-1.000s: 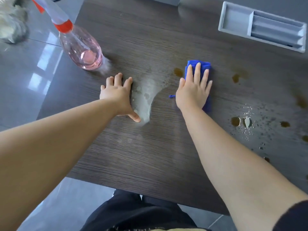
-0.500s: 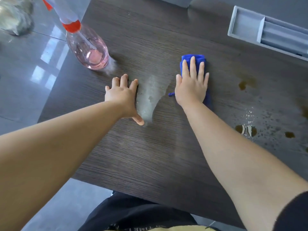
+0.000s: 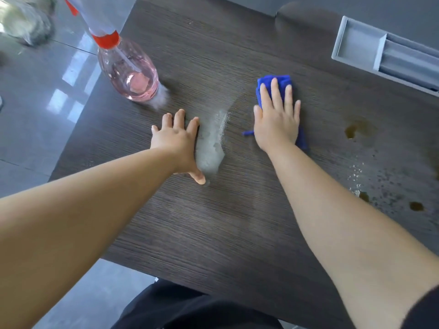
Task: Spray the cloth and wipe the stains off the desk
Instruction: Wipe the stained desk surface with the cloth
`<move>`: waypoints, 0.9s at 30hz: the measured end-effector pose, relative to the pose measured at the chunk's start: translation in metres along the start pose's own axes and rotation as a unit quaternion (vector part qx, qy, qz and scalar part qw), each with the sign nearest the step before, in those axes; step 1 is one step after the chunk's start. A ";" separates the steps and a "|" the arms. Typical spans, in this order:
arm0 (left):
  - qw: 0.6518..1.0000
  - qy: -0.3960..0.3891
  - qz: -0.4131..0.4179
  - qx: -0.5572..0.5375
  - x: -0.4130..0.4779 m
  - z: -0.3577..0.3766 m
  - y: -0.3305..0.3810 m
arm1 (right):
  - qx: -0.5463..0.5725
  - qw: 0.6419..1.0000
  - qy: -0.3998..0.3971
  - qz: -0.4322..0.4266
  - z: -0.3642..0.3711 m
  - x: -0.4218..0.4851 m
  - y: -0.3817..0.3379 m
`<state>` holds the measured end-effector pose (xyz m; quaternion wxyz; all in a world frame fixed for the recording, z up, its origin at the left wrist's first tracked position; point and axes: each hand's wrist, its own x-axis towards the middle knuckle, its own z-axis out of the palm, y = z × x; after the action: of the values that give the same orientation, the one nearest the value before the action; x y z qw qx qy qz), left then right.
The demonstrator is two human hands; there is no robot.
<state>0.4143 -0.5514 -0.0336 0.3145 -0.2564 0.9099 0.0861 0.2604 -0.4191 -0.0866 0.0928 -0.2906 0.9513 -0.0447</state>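
The straight fingers (image 3: pixel 274 91) of the right hand (image 3: pixel 276 124) press flat on the blue folded microfibre cloth (image 3: pixel 282 80), midway across the dark wood-grain worktop (image 3: pixel 237 222), toward its far edge. The left hand (image 3: pixel 177 141) lies flat beside a pale wet smear (image 3: pixel 210 148), fingers spread, gripping nothing. The brown spot that sat by the cloth's left side a second ago is gone, so that stain looks wiped. Brown stains (image 3: pixel 351 131) remain toward the right edge, probably next. A clear pink-filled spray bottle (image 3: pixel 133 77) stands near the left edge.
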 end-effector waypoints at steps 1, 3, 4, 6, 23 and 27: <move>1.000 0.001 -0.001 -0.001 0.000 0.000 0.000 | 0.005 1.000 0.000 0.029 0.000 0.010 -0.012; 1.000 0.003 -0.002 -0.003 0.000 0.001 0.000 | 0.008 1.000 -0.005 0.005 0.003 0.005 -0.032; 1.000 0.005 -0.001 -0.004 0.000 0.001 0.000 | 0.000 0.999 -0.006 -0.045 0.006 -0.008 -0.035; 1.000 0.009 0.002 -0.006 0.000 0.001 -0.001 | -0.020 0.984 -0.011 -0.175 0.011 -0.051 -0.026; 0.998 0.046 0.004 -0.039 -0.001 0.008 -0.005 | -0.040 0.968 -0.026 -0.248 0.014 -0.072 -0.026; 0.997 0.053 0.003 -0.052 -0.002 0.010 -0.008 | -0.057 0.953 -0.052 -0.292 0.008 -0.081 0.026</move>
<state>0.4255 -0.5539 -0.0403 0.2518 -0.2736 0.9204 0.1211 0.3144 -0.3524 -0.0862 0.1087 -0.5621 0.8199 -0.0006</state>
